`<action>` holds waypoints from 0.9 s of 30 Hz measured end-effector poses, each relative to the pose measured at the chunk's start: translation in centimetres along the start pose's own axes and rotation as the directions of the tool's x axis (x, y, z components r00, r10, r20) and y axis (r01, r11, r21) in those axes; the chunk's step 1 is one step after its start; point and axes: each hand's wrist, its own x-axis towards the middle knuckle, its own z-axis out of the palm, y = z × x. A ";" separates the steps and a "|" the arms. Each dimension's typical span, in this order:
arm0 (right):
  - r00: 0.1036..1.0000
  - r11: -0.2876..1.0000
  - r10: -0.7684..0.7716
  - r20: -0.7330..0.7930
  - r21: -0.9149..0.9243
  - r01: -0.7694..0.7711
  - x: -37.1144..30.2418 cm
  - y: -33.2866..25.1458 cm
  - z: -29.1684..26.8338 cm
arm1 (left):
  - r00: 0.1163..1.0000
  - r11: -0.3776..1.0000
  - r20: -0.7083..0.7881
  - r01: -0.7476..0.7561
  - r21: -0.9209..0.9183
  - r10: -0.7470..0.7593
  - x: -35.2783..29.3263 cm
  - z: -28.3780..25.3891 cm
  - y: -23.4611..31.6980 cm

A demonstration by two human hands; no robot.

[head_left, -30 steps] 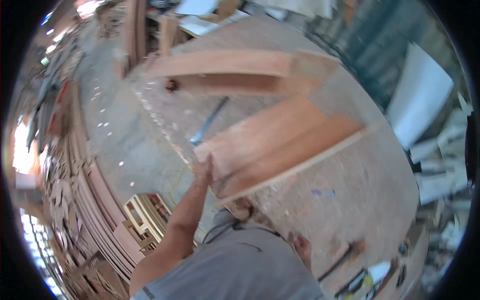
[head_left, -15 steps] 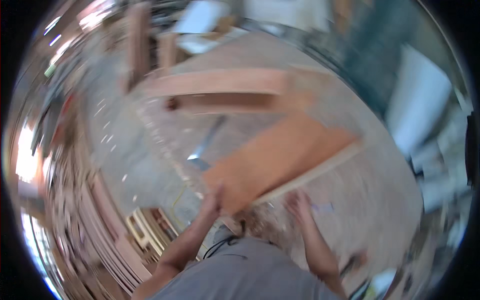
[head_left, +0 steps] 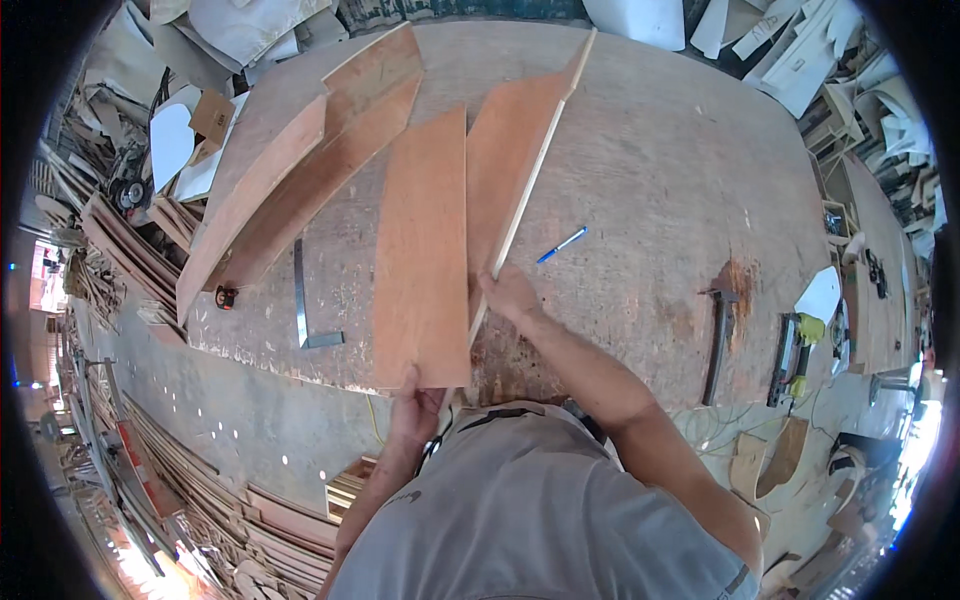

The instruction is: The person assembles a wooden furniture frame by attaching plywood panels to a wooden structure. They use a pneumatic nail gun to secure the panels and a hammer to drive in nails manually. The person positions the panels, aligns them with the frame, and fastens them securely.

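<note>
Two reddish plywood pieces lie in front of me on the workbench [head_left: 650, 180]. My left hand [head_left: 410, 412] grips the near end of the left one, a flat plywood board [head_left: 422, 250], thumb on top and fingers underneath. To its right, an angled plywood piece [head_left: 505, 130] has a pale raised edge running away from me. My right hand [head_left: 510, 295] is closed around the near part of that edge, its fingertips partly hidden. The flat board's right side lies against or slightly over the angled piece; I cannot tell which.
Left of the boards stands a trough-shaped plywood assembly [head_left: 270, 190], with a tape measure [head_left: 226, 298] and a metal square [head_left: 301, 300] near it. A blue pen [head_left: 562, 245] lies right of my hand. Farther right are a hammer [head_left: 718, 345] and a green-and-black power tool [head_left: 790, 360].
My view has turned, and the boards now point away from me instead of slanting right. My right hand, apart from the boards before, now holds the angled piece's edge. The left hand keeps its grip.
</note>
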 end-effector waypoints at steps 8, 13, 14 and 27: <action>0.979 0.972 -0.195 0.058 0.145 0.185 3.1 4.5 -7.8 | 1.000 1.000 0.023 -0.004 -0.031 0.005 -0.4 4.5 -5.1; 0.837 0.781 -0.527 -0.145 -0.471 0.410 10.1 15.6 -8.5 | 0.989 0.992 -0.073 -0.128 -0.006 0.127 0.1 5.7 -6.0; 0.827 0.682 -0.558 -0.067 -0.605 0.411 10.3 16.9 -8.9 | 0.984 0.989 -0.094 -0.150 0.000 0.149 0.3 5.8 -6.3; 0.811 0.817 -0.374 -0.450 -0.574 0.059 4.2 29.8 -23.7 | 0.922 0.967 -0.298 -0.209 0.149 0.245 -0.8 6.9 -5.7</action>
